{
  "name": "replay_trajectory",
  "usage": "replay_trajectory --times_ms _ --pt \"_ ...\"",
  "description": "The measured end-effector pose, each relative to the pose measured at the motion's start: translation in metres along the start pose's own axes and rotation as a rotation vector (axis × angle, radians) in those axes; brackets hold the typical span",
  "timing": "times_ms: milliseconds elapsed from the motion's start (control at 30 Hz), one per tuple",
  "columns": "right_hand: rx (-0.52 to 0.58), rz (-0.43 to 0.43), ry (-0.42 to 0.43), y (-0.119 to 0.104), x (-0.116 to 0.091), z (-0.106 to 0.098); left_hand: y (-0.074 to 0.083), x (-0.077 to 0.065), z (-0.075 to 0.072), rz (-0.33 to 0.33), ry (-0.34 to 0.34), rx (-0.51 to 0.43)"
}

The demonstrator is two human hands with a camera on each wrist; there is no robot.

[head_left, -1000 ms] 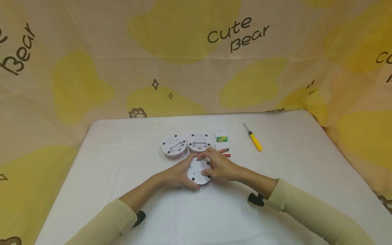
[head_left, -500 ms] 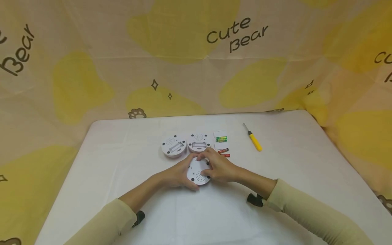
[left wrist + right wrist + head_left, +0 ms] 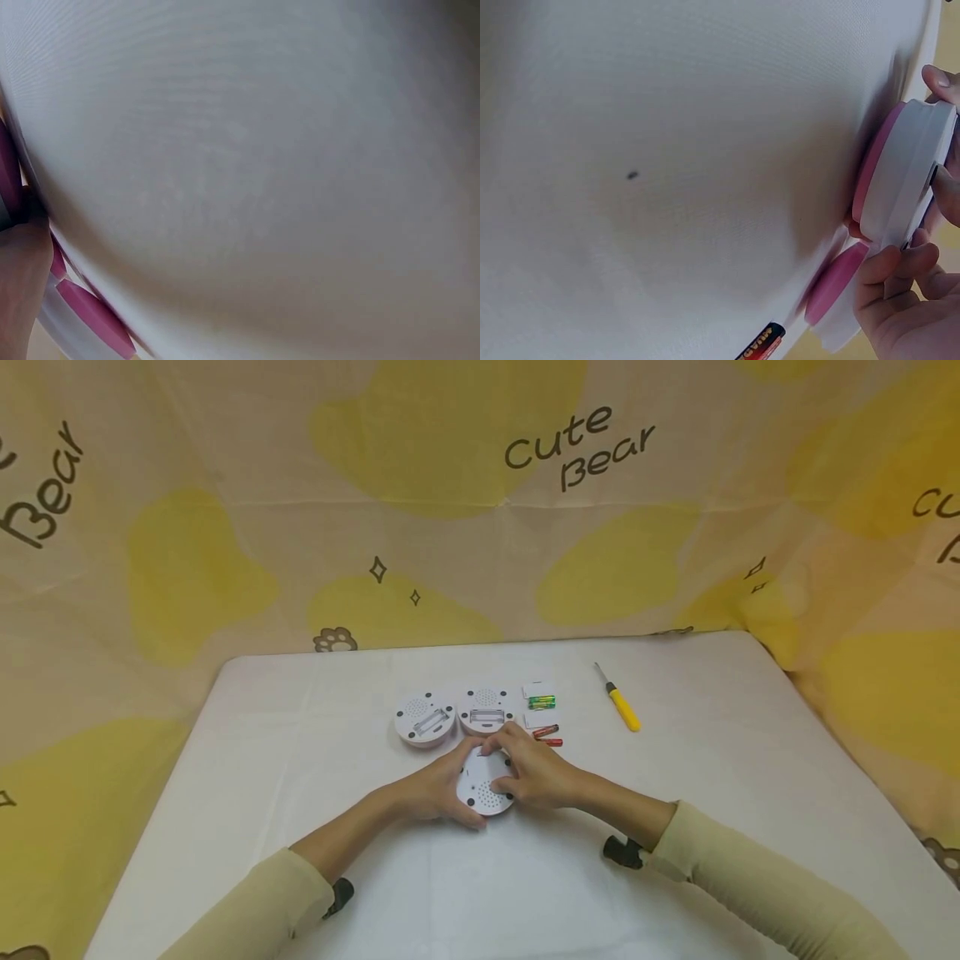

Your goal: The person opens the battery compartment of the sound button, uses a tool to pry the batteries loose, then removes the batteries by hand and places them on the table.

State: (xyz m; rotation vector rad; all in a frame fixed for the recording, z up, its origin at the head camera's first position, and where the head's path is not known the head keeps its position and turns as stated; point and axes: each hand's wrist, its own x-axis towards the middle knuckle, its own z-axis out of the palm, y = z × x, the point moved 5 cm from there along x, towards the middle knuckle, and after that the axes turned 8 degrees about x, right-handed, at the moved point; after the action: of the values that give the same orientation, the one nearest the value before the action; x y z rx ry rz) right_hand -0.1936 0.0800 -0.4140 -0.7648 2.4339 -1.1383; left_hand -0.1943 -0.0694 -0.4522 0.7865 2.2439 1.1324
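Note:
Both hands are on a round white device near the middle of the table, its underside with speaker holes and dark rubber feet facing up. My left hand grips it from the left, thumb along the near rim and fingers at the far side. From the right, my right hand has its curled fingers at the far edge and its thumb on the face near the holes. The right wrist view shows the device's pink lower side facing the table. At the left wrist view's edge, only part of a hand appears.
Two similar devices, one on the left and one behind, lie with empty battery bays exposed. White covers, green batteries and red batteries sit right of them. A yellow-handled screwdriver lies farther right.

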Motion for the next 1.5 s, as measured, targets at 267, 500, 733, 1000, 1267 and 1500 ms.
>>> replay_trajectory --times_ms 267,500,733,1000,1267,1500 --pt "0.004 0.000 -0.008 0.0000 -0.0003 0.0012 -0.0015 0.0001 0.0006 0.013 -0.007 -0.023" --pt "0.000 -0.011 -0.009 -0.0006 0.0000 0.0021 -0.0018 0.0006 0.0014 0.025 -0.006 -0.017" --pt "0.005 -0.029 -0.017 0.0000 -0.0002 0.0026 -0.0021 0.0001 0.0024 -0.004 -0.007 -0.009" --pt "-0.004 -0.041 -0.014 -0.0012 -0.0015 0.0018 -0.0012 0.0002 0.0016 -0.012 -0.008 0.004" --pt "-0.015 -0.059 -0.003 -0.0020 -0.0020 0.0019 -0.0008 0.0009 0.0012 0.021 0.002 0.016" --pt "-0.034 -0.048 0.015 -0.0032 -0.0027 0.0027 -0.0007 0.0008 0.0001 -0.017 0.009 0.014"
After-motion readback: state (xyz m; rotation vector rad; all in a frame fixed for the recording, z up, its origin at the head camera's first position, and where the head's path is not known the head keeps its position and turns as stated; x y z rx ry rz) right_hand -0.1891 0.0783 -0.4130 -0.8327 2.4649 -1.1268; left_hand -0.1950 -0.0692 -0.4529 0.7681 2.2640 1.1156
